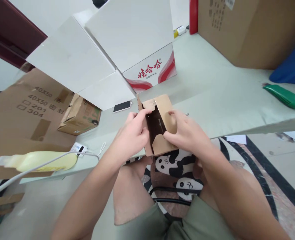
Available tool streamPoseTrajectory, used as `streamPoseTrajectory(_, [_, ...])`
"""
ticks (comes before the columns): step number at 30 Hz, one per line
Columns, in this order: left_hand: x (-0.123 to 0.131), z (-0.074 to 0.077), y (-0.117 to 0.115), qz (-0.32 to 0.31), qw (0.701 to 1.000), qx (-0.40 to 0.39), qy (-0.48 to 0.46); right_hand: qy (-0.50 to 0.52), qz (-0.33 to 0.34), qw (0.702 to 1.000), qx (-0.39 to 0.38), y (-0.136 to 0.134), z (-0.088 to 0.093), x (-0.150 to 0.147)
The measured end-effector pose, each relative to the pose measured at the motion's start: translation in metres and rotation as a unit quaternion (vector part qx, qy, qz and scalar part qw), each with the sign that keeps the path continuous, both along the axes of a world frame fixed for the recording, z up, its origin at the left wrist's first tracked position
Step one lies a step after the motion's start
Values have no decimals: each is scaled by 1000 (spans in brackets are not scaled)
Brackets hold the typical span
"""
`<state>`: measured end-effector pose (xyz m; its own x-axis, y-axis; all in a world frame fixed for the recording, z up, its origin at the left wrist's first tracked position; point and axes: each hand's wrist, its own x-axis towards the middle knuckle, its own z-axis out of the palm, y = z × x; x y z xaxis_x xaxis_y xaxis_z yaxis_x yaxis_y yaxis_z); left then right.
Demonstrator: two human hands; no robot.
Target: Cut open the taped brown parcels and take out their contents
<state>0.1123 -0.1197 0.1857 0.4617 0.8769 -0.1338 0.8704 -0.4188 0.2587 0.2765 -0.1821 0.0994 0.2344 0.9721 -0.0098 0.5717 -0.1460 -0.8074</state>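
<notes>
A small brown cardboard box sits at the table's near edge with its top flaps up and its dark inside showing. My left hand is on the box's left side, its index finger reaching to the flap at the far end. On the right side, my right hand grips the raised flap, thumb toward the opening and fingers behind it. Both hands have their fingers bent against the cardboard. Nothing can be made out inside the box.
Beyond the box stand white cartons. A phone lies to the left, near a taped carton and a yellow bottle. Toward the right are a green utility knife and a large cardboard box. A white cable crosses at left.
</notes>
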Motion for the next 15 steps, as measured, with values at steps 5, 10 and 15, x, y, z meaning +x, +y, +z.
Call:
streamPoseTrajectory(5, [1,0,1,15,1000,-24,2,15,15,1000,-13,1,-1,2])
streamPoseTrajectory(10, [-3,-5,5,12,1000,-17,6,-13,19,1000,-16,3,-5,-4])
streamPoseTrajectory(15, [-14,-10,11,-18,1000,-7,-14,-24,34,999,-15,3,-3,-8])
